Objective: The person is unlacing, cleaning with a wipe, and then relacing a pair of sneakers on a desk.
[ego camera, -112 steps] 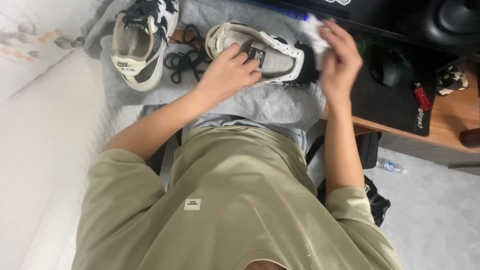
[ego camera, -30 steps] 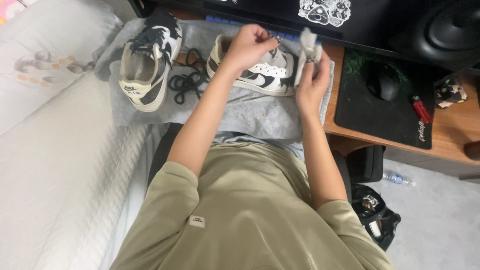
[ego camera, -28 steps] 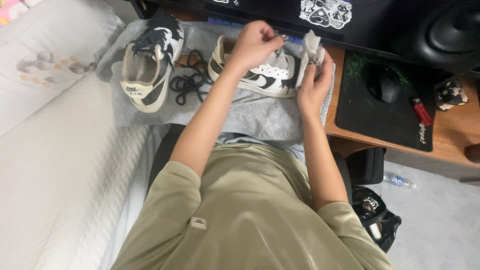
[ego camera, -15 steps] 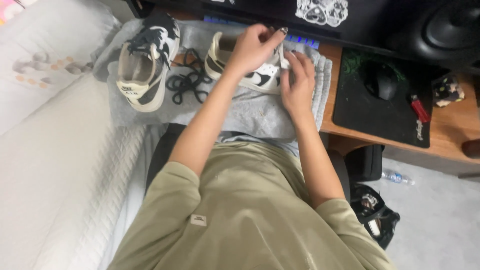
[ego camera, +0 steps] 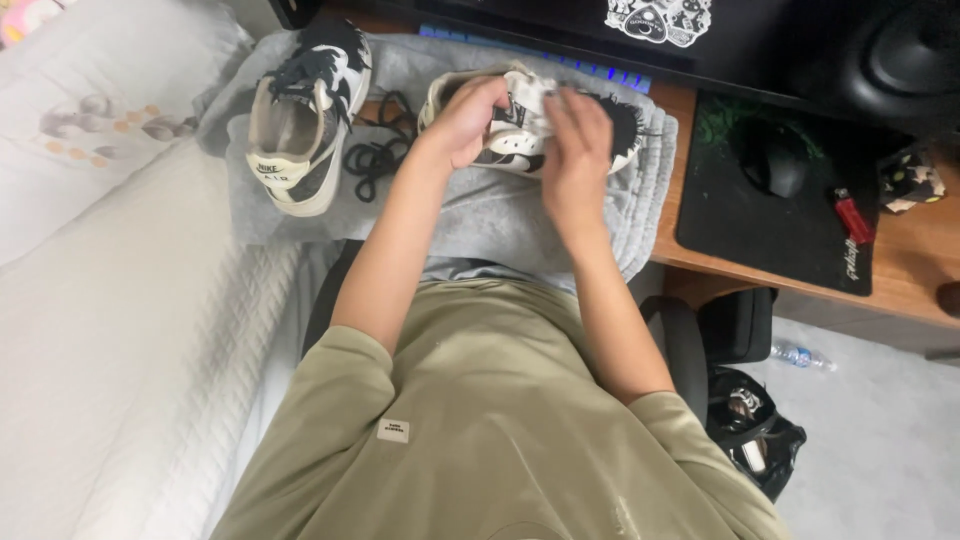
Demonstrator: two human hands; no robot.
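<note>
Sneaker [ego camera: 515,125] lying at 12 o'clock, long axis 9-to-3; your left hand [ego camera: 470,120] is gripping its heel, right hand [ego camera: 578,150] pressing its side.

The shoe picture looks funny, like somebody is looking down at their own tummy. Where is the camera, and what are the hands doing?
The camera sits on the person's head and looks down, so you see their green shirt and both arms from above. No machine here, just two bare hands. The left hand grips a white and black sneaker by one end. The right hand lies flat over the sneaker's side. The sneaker rests on a grey towel spread across the desk edge. The other sneaker lies on the towel to the left, with loose black laces between them. On the desk are a black mouse pad and a mouse. A white bed is on the left.
</note>
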